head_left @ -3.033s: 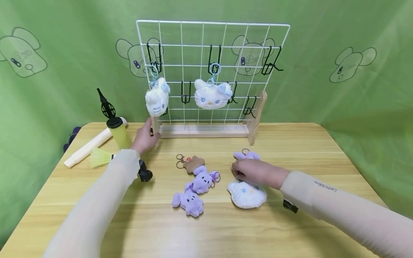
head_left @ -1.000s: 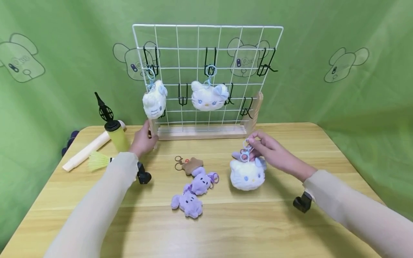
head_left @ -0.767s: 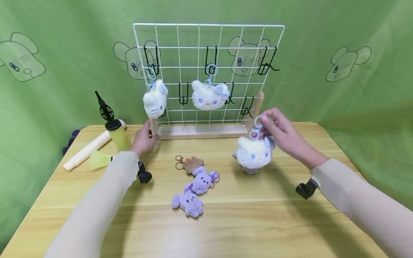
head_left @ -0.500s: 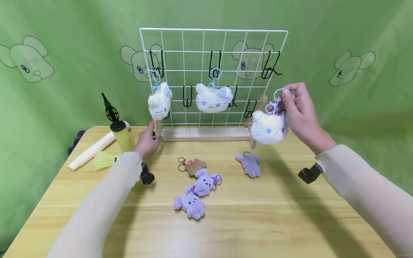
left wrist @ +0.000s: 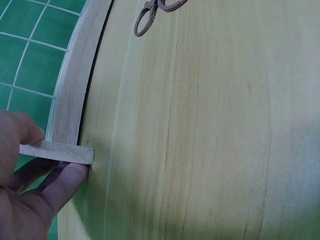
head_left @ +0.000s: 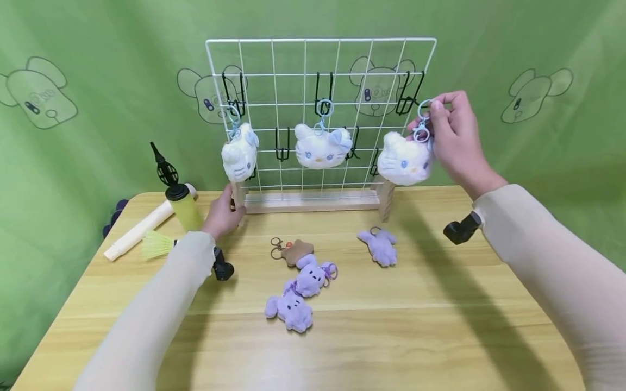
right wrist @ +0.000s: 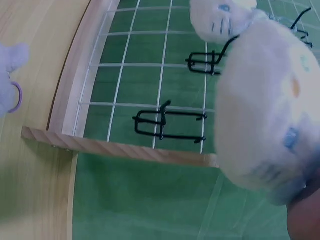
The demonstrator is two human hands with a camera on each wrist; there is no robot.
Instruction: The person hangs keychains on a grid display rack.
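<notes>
My right hand [head_left: 457, 136] pinches the blue ring of a white plush cat keychain [head_left: 405, 158], raised close to the black hook [head_left: 407, 100] at the rack's upper right. In the right wrist view the plush [right wrist: 265, 105] fills the right side and little of the hand shows. My left hand [head_left: 223, 213] grips the wooden side post [left wrist: 65, 151] of the white wire grid rack [head_left: 320, 39], thumb on one face and fingers on the other. Two like cat keychains hang on the rack, one at the left [head_left: 239, 153] and one in the middle [head_left: 321, 146].
On the table lie a purple plush keychain [head_left: 380, 247], two more purple plushes [head_left: 293, 310] touching each other, and a brown star-shaped keychain [head_left: 297, 252]. At the left are a yellow bottle with a black lid [head_left: 185, 209], a pale tube [head_left: 146, 224] and a yellow shuttlecock-like piece [head_left: 157, 244].
My right hand has lifted the white cat keychain by its ring from the table, up and right to the rack's upper right hook. The purple plush behind it is uncovered. My left hand stays put.
</notes>
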